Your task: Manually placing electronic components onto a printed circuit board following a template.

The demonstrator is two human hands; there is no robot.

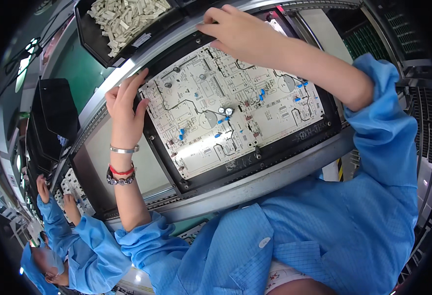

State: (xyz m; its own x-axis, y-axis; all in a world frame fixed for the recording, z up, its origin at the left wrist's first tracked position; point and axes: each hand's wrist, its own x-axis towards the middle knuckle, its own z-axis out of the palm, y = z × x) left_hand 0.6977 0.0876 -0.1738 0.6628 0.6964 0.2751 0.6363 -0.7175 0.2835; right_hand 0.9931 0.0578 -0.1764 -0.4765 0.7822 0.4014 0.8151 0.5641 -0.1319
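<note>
A white printed circuit board (235, 105) carrying blue, grey and silver components lies in a black carrier frame (280, 140) in front of me. My left hand (127, 103) is at the frame's left end, its fingers stretched toward the far left corner and its thumb apart from them beside the board's edge. Over the far edge of the frame reaches my right hand (243, 34), fingers bent but spread apart. I see nothing held in either hand. Whether the right fingertips touch the frame I cannot tell.
A black bin (95, 37) of small pale blocks (125, 19) stands beyond the far rail. Metal conveyor rails (216, 194) run along both sides of the frame. At the left, a co-worker in blue (86, 246) has both hands near another board (73, 184). Dark bins (56, 113) stand there too.
</note>
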